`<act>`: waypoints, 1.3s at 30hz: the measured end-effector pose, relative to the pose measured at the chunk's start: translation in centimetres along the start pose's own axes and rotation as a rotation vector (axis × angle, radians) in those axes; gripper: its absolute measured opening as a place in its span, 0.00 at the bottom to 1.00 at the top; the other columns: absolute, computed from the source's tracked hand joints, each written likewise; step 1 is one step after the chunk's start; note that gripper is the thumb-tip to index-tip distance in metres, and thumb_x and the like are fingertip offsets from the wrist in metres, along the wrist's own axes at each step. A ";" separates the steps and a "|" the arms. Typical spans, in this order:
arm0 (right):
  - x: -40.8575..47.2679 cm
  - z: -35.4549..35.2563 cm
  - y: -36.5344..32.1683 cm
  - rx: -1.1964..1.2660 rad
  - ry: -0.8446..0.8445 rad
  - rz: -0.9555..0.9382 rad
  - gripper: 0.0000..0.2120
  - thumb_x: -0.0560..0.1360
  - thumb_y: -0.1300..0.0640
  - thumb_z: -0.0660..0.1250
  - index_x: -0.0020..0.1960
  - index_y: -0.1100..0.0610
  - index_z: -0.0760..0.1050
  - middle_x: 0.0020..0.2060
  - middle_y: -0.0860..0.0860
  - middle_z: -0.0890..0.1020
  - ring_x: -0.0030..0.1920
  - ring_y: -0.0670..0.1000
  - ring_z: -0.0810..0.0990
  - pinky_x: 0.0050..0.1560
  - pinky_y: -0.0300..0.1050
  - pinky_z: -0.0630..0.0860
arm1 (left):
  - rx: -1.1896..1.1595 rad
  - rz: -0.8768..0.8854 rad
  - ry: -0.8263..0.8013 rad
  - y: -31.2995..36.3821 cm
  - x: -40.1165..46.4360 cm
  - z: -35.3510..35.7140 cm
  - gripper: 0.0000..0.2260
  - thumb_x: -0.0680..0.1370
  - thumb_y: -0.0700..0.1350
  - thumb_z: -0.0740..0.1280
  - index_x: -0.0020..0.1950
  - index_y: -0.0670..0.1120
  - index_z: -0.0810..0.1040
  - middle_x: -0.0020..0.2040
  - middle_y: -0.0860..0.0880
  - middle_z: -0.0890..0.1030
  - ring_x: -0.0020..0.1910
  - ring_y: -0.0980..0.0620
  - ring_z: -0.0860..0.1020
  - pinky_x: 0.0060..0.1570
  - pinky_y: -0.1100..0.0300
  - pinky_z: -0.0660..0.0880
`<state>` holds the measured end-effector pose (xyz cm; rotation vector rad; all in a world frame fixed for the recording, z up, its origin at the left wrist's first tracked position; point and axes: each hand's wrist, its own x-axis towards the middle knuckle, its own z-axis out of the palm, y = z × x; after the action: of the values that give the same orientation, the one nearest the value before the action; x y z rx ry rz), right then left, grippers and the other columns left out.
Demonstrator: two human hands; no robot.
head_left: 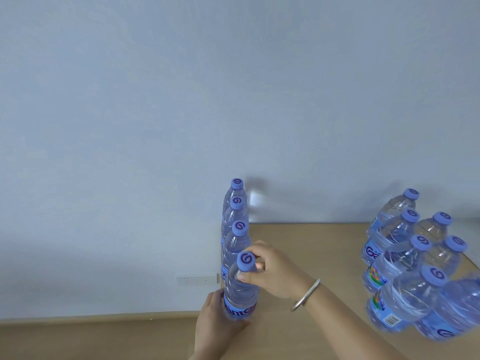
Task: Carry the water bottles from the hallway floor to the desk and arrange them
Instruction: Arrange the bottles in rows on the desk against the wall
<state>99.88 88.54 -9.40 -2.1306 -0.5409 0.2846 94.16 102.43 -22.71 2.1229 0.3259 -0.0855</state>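
Clear plastic, blue cap, and both hands are on it: the front bottle (240,289) stands upright at the near end of a single-file row (235,224) along the left edge of the desk (306,245). Four in that line, caps stepping back toward the wall (155,100). The right hand (272,271) comes in from the right with its grip pinching the neck just under the cap, thumb in front, fingers curled behind. The left hand (215,318) grasps low, wrapped around the label band from the left side. So the bottle's long axis runs vertical between the two grips, top and bottom, and the row lies straight ahead of it, away from the person. Any nudge into line looks like a push forward, and the left hand at the base seems better placed to steer it.

Writing now: the label on the held bottle shows white letters, "ent" readable, the rest wrapped out of sight. Every cap carries a dark swirl mark. Well apart on the right, a cluster (415,261) of the same bottles stands bunched; a large "G" shows on one label, a barcode on another. A silver bangle (306,294) rides the right wrist.
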 end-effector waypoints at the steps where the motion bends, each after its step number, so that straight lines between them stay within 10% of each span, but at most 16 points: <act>1: 0.0 0.0 -0.1 -0.005 -0.002 -0.004 0.09 0.69 0.54 0.72 0.47 0.49 0.74 0.42 0.41 0.71 0.44 0.38 0.72 0.48 0.27 0.68 | -0.006 -0.012 0.000 0.0 -0.1 0.0 0.35 0.55 0.57 0.78 0.59 0.54 0.71 0.51 0.59 0.72 0.47 0.61 0.74 0.39 0.70 0.68; 11: 0.0 0.4 0.0 0.015 -0.003 -0.007 0.11 0.69 0.52 0.73 0.48 0.52 0.75 0.45 0.43 0.73 0.49 0.45 0.74 0.52 0.35 0.72 | -0.040 -0.037 0.006 -0.5 -0.4 0.1 0.34 0.57 0.52 0.80 0.60 0.51 0.72 0.53 0.57 0.74 0.49 0.60 0.75 0.46 0.65 0.75; 16: -1.1 -0.2 0.1 0.011 -0.008 0.056 0.27 0.68 0.49 0.73 0.65 0.49 0.68 0.55 0.43 0.72 0.58 0.42 0.71 0.61 0.35 0.68 | -0.086 -0.120 0.003 0.4 -1.3 0.5 0.43 0.60 0.45 0.80 0.71 0.43 0.64 0.62 0.48 0.71 0.59 0.52 0.72 0.60 0.59 0.72; 24: -8.2 -7.4 2.8 -0.066 0.730 0.047 0.17 0.71 0.57 0.72 0.58 0.58 0.75 0.51 0.47 0.76 0.55 0.46 0.74 0.55 0.30 0.63 | 0.250 -0.353 -0.191 3.6 -5.3 2.9 0.45 0.70 0.58 0.64 0.73 0.39 0.39 0.73 0.39 0.48 0.75 0.44 0.51 0.72 0.59 0.51; 32: -15.1 -14.4 7.1 -0.099 1.104 0.228 0.09 0.70 0.63 0.70 0.50 0.60 0.75 0.46 0.53 0.77 0.52 0.56 0.75 0.53 0.44 0.67 | 0.391 -0.064 -0.250 9.9 -7.6 10.5 0.45 0.74 0.56 0.64 0.75 0.38 0.38 0.77 0.40 0.39 0.77 0.44 0.41 0.73 0.59 0.45; 39: -16.8 -14.2 11.8 0.129 0.889 0.482 0.18 0.67 0.57 0.75 0.52 0.54 0.70 0.46 0.45 0.76 0.53 0.53 0.74 0.49 0.43 0.69 | 0.217 0.157 -0.391 16.2 -7.0 13.3 0.42 0.75 0.51 0.66 0.76 0.41 0.41 0.78 0.46 0.43 0.77 0.51 0.43 0.72 0.61 0.46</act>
<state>93.97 64.36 -10.84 -1.9814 0.4930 -0.3602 92.60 81.64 -15.38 2.2765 -0.0859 -0.4542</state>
